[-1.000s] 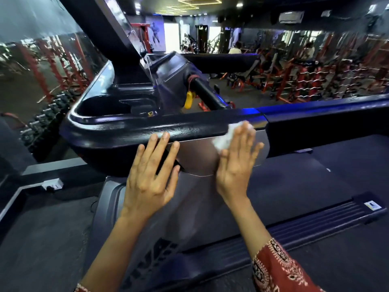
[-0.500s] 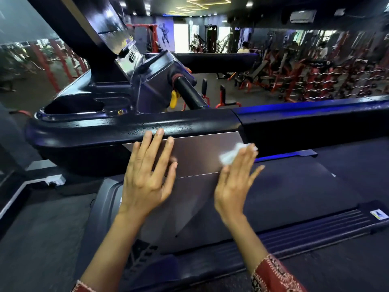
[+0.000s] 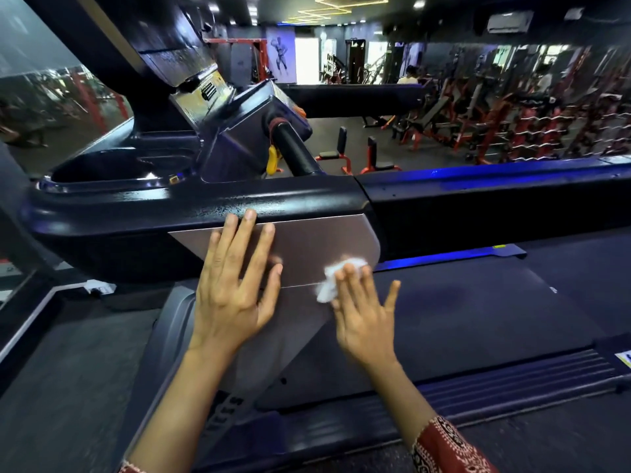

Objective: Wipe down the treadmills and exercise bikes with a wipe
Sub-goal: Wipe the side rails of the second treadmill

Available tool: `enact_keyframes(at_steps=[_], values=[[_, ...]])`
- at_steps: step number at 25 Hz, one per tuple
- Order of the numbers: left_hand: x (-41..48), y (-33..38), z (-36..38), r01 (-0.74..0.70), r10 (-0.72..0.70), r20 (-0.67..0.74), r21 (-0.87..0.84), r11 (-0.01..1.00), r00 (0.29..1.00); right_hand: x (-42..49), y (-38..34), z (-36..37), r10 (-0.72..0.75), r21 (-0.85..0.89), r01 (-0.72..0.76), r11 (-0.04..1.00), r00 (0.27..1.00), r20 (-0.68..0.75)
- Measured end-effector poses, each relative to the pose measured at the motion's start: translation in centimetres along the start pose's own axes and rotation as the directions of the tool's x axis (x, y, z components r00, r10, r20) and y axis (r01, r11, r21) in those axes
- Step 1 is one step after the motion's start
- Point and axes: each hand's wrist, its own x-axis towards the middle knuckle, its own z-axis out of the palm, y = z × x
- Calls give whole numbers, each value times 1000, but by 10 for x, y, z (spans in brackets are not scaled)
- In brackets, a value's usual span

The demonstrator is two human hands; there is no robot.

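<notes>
Head view: the treadmill [image 3: 205, 206] fills the frame, grey panel [image 3: 317, 240] facing me. My left hand [image 3: 232, 295] lies flat on it, fingers spread. My right hand [image 3: 365, 322], fingers straight, presses the wipe [image 3: 329, 281] at the panel's lower right; I should press evenly, overlapping strokes.

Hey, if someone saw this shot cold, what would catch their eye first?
Two hands at centre: the right hand presses a white wipe flat on the grey treadmill panel, and the left hand lies spread on the same panel beside it. Behind, at upper right, red racks fill the gym floor.
</notes>
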Motion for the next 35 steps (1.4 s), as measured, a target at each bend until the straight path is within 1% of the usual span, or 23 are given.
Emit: enact_keyframes(at_steps=[1,3,4,5,7,8,9,10,11,13,14,15,17,18,19,20,23,24,27,28,29,33,35], values=[[0,1,-1,6,-6,2,2,1000,1000,13,4,0,100,13,-100,995,994,-30],[1,1,-2,25,-25,8,-4,1000,1000,58,-2,-5,344,124,-333,935,936,-82],[2,2,-3,36,-36,10,-7,999,999,76,-12,-8,354,168,-337,927,931,-86],[3,2,-3,45,-45,11,-7,999,999,85,-25,-8,264,181,-246,952,961,-87],[6,2,-4,55,-55,17,-4,998,998,76,-37,-4,-75,153,83,985,996,-58],[7,2,-5,50,-50,22,-3,999,999,62,-32,-2,-187,130,191,973,982,-42],[6,0,-6,39,-39,25,1,999,999,51,-22,-2,-211,90,214,973,977,-40],[7,-1,-7,25,-25,24,8,1000,999,46,-12,-4,-151,59,153,986,987,-47],[8,-3,-8,13,-13,21,16,1000,1000,51,-4,-7,-26,49,29,998,998,-61],[11,-5,-9,4,-4,11,16,1000,1000,80,-5,-16,260,117,-249,961,961,-93],[13,-6,-10,9,-9,1,15,1000,1000,98,-13,-20,318,173,-299,939,943,-98],[16,-7,-10,16,-16,-9,16,1000,1000,114,-25,-23,283,212,-259,942,955,-92],[22,-10,-12,23,-23,-11,21,999,1000,125,-47,-25,29,210,-16,978,998,-60],[24,-13,-12,22,-22,-11,22,1000,1000,122,-50,-26,-85,191,91,977,996,-40],[26,-15,-13,23,-22,-10,23,999,1000,120,-44,-28,-137,154,140,978,990,-26],[28,-16,-14,28,-28,-11,24,999,1000,119,-33,-31,-100,114,102,988,995,-21],[36,-18,-16,49,-48,-11,16,999,999,130,-18,-40,247,84,-242,967,967,-57],[38,-19,-16,49,-49,-3,14,999,999,138,-27,-41,236,108,-230,967,971,-42],[45,-21,-19,45,-45,38,-9,999,998,156,-70,-37,-47,253,29,967,997,66],[47,-21,-20,49,-48,50,-19,999,998,161,-68,-38,-90,260,64,963,992,92],[49,-21,-21,53,-51,59,-27,998,997,164,-58,-42,-78,229,52,972,991,107],[58,-23,-24,33,-25,102,-74,997,994,162,-11,-57,232,5,-233,972,968,95],[61,-23,-23,17,-6,119,-89,996,993,171,-29,-55,175,0,-177,984,973,152]])
